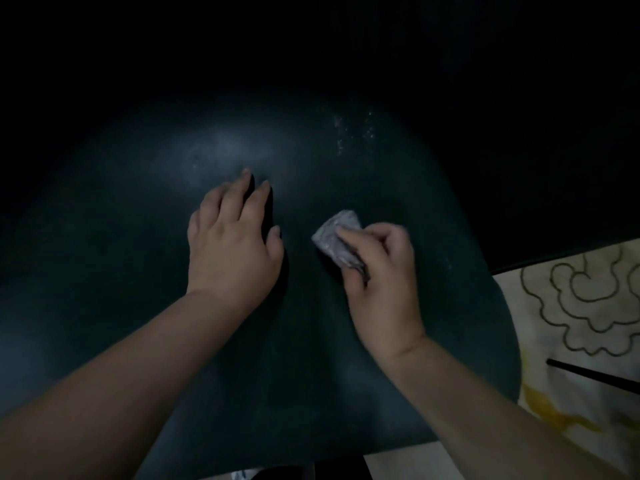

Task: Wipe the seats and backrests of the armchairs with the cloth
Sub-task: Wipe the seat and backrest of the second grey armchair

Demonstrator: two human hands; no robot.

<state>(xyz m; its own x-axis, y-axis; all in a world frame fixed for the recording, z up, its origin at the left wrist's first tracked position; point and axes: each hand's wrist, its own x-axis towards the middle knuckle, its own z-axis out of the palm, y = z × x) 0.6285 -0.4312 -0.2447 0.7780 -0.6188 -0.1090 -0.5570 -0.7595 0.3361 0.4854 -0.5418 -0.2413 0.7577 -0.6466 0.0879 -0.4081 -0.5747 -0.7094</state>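
A dark green armchair seat (138, 237) fills most of the dim view, with a pale sheen near its middle and light specks at its upper right. My left hand (232, 244) lies flat on the seat, fingers spread, holding nothing. Just to its right, my right hand (381, 271) grips a small bunched grey cloth (334, 237), which is pressed onto the seat. The backrest above is lost in darkness.
At the right edge lies a pale floor (588, 393) with a dark curly line pattern (581, 299) and yellow stains. A thin black rod (592, 374) crosses it. Everything beyond the seat's far edge is black.
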